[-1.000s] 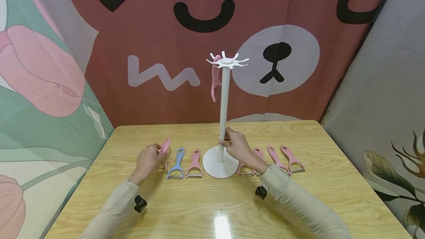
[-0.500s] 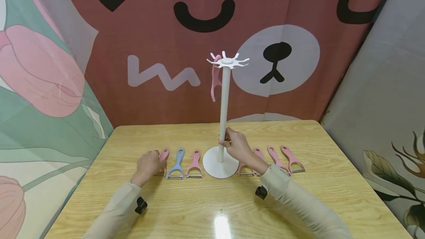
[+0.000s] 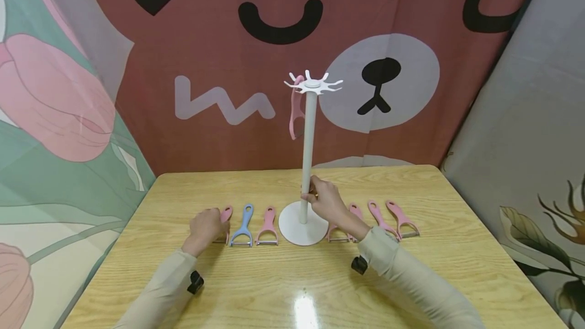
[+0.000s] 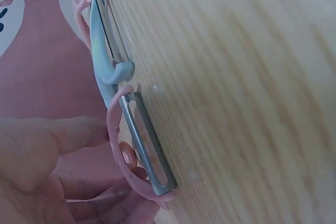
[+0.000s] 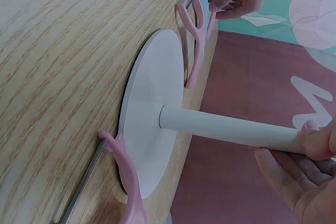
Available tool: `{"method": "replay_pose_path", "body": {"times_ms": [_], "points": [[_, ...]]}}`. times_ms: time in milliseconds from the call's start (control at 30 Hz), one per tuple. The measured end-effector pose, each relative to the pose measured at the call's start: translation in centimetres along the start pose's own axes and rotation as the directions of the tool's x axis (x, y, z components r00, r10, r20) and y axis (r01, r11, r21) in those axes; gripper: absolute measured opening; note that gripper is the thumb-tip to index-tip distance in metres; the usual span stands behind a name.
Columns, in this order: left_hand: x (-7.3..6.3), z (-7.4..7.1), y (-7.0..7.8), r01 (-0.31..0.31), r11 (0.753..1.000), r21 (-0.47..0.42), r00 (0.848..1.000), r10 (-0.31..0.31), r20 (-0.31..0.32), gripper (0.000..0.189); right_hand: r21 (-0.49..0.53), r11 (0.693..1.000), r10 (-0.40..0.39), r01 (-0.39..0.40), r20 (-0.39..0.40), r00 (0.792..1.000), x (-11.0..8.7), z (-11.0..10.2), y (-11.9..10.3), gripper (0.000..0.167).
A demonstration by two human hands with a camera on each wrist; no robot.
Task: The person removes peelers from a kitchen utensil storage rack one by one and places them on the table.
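Note:
My left hand pinches a pink Y-shaped peeler at the left end of the row. In the left wrist view the thumb is at one side of that peeler's head, fingers beyond it, and its metal blade is close to the wood. A blue peeler lies just right of it, then another pink peeler. My right hand grips the lower pole of a white display stand, above its round base. One pink peeler hangs from the stand's hooked top.
Right of the base lie several pink peelers, including the rightmost peeler, some partly behind my right forearm. All are on a wooden table. A printed cloth hangs behind the table's far edge.
My left hand has lowered the pink peeler from a raised, tilted position down to the table, left of the blue one. In the last half second it barely moves. My right hand stays on the pole.

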State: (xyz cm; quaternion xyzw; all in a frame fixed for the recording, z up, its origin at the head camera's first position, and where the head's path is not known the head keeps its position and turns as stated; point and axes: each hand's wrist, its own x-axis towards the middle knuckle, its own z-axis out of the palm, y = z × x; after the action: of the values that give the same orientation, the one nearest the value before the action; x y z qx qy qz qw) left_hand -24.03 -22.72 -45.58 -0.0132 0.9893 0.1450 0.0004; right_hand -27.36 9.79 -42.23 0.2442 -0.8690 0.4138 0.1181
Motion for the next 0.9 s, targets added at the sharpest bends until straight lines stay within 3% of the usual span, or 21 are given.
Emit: {"method": "replay_pose_path", "body": {"times_ms": [400,567,667,900], "points": [[0.07,0.21,-0.04,-0.004,0.999,0.034,1.0,0.005,-0.017,0.028,0.008,1.0,-0.003,0.004,0.0,1.0,-0.01,0.0,0.03,0.01],[0.09,0.19,0.3,-0.003,1.0,0.014,0.997,0.004,-0.08,0.032,-0.004,1.0,-0.01,0.01,0.003,1.0,-0.02,-0.09,-0.08,0.011],[0.07,0.24,0.58,-0.032,0.999,-0.016,0.988,0.029,-0.15,0.034,-0.002,1.0,-0.008,0.008,0.001,1.0,-0.04,-0.1,-0.11,0.011],[0.26,0.42,0.81,-0.149,0.985,-0.084,0.948,0.118,-0.295,0.03,0.008,1.0,-0.015,0.015,-0.001,1.0,-0.13,-0.09,-0.02,0.01]]}}
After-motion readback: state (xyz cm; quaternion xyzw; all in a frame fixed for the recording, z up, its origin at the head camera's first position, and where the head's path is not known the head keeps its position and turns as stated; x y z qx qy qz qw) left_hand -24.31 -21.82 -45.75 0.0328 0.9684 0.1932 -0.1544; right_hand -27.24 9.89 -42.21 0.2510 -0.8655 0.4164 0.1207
